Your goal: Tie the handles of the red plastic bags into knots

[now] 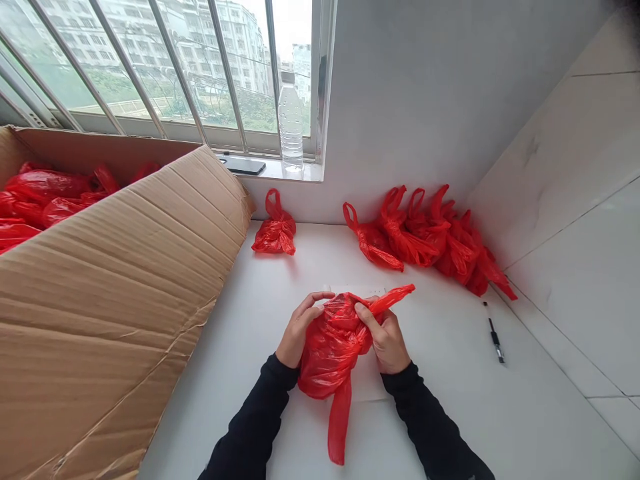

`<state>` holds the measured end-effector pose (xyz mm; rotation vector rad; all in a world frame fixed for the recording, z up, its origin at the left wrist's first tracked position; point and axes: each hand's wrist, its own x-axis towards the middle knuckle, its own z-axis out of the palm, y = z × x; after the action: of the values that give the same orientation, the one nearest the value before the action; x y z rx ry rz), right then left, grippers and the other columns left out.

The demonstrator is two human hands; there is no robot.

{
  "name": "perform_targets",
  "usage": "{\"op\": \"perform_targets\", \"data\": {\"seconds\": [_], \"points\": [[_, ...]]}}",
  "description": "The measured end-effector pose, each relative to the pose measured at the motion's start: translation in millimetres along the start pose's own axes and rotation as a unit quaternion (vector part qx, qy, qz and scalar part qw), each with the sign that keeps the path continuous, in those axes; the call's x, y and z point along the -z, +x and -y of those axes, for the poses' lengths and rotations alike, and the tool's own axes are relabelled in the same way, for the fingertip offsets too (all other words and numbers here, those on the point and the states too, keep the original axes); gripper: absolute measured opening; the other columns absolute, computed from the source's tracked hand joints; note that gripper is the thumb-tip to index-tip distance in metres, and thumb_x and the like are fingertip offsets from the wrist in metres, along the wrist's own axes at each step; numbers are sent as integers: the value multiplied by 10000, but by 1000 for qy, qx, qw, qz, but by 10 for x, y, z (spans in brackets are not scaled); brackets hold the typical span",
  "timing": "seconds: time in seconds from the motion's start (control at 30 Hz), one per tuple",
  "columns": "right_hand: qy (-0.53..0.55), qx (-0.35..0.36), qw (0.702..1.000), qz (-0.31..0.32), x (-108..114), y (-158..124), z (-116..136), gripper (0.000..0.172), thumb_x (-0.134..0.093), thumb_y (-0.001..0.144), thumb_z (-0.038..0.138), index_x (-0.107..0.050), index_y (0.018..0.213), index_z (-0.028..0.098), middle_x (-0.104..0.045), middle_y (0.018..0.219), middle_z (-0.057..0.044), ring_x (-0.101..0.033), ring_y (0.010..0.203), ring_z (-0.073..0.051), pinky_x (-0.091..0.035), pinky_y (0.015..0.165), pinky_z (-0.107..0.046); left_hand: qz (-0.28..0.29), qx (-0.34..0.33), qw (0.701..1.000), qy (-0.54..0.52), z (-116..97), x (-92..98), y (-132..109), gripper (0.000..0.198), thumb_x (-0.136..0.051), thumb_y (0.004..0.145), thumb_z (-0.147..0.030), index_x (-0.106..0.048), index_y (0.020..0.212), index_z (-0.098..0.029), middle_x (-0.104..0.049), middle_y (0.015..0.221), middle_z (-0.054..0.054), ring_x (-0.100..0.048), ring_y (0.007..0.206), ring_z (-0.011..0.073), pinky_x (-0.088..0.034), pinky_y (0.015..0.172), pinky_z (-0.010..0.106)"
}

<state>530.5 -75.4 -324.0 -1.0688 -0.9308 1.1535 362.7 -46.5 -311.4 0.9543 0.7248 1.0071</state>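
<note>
Between my two hands is a knotted red plastic bag (330,353), held above the white table. My left hand (301,327) grips its left side, with the thumb on the front and the fingers toward the back. On the right, my right hand (385,337) pinches the bag near its knot, thumb on top. One loose bag handle sticks out to the upper right and another hangs down toward me. What the bag contains is hidden. Partly covered beneath it lies a sheet of white paper (370,383).
A large cardboard box (125,287) with several red bags stands at left. One red bag (275,230) sits by the wall; several more (425,233) are heaped back right. A pen (494,337) lies at right. A phone (243,164) and plastic bottle (291,127) stay on the windowsill.
</note>
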Motion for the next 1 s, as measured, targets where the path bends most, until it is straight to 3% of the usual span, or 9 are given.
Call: {"op": "perform_targets", "data": {"seconds": [0.17, 0.3, 0.4, 0.53, 0.63, 0.73, 0.87, 1.0], "points": [[-6, -5, 1000, 30, -44, -18, 72, 340, -720, 823, 426, -641, 1087, 226, -721, 1028, -53, -678, 955, -259, -531, 878, -394, -31, -23, 999, 24, 28, 3, 15, 274, -622, 840, -366, -684, 1035, -184, -734, 1088, 74, -666, 972, 251, -481, 875, 325], [-33, 16, 996, 80, -65, -29, 92, 347, -725, 818, 393, -646, 1122, 246, -719, 1087, -60, -675, 1012, -279, -534, 911, -422, 3, -23, 999, 27, 52, 24, 6, 376, -680, 754, -222, -656, 1130, -231, -730, 1090, 55, -660, 1005, 255, -484, 877, 338], [-42, 22, 998, 36, -37, -22, 40, 295, -717, 819, 391, -665, 1060, 229, -729, 1013, -55, -682, 955, -274, -538, 880, -426, 27, -28, 999, 33, 76, 47, 14, 520, -702, 706, -154, -630, 1212, -252, -716, 1130, 64, -657, 1026, 253, -489, 896, 355], [-31, 24, 999, -29, -29, -35, 72, 344, -726, 810, 406, -627, 1095, 241, -726, 1022, -42, -682, 948, -263, -535, 897, -436, 4, -31, 999, 24, 121, 52, 43, 491, -767, 746, -246, -634, 1218, -215, -720, 1146, 104, -671, 1031, 263, -499, 924, 386], [-28, 24, 999, 27, -67, -70, 177, 411, -722, 821, 401, -588, 1185, 267, -699, 1155, -53, -663, 1052, -270, -520, 958, -451, -42, -44, 998, -3, 132, 33, 53, 452, -774, 767, -312, -659, 1185, -184, -707, 1209, 126, -666, 1090, 282, -497, 962, 395], [-43, 19, 997, 67, -88, -85, 210, 423, -737, 810, 378, -590, 1192, 270, -694, 1157, -57, -656, 1061, -279, -516, 973, -473, -59, -41, 996, -59, 105, 6, 42, 520, -792, 749, -299, -634, 1232, -188, -712, 1209, 125, -684, 1070, 282, -513, 949, 390], [-50, 33, 998, 35, -66, -55, 130, 375, -733, 805, 361, -620, 1144, 249, -708, 1111, -59, -658, 1046, -291, -506, 985, -490, -27, -14, 996, -86, 74, -11, 30, 625, -793, 741, -282, -576, 1321, -197, -705, 1226, 145, -688, 1069, 305, -535, 906, 398], [-29, 41, 998, -32, -42, -21, 93, 344, -712, 822, 382, -629, 1124, 241, -721, 1069, -59, -670, 996, -285, -536, 922, -469, 6, -17, 999, -48, 83, -14, 34, 583, -758, 786, -343, -579, 1323, -201, -675, 1283, 143, -639, 1162, 322, -496, 975, 422]]}}
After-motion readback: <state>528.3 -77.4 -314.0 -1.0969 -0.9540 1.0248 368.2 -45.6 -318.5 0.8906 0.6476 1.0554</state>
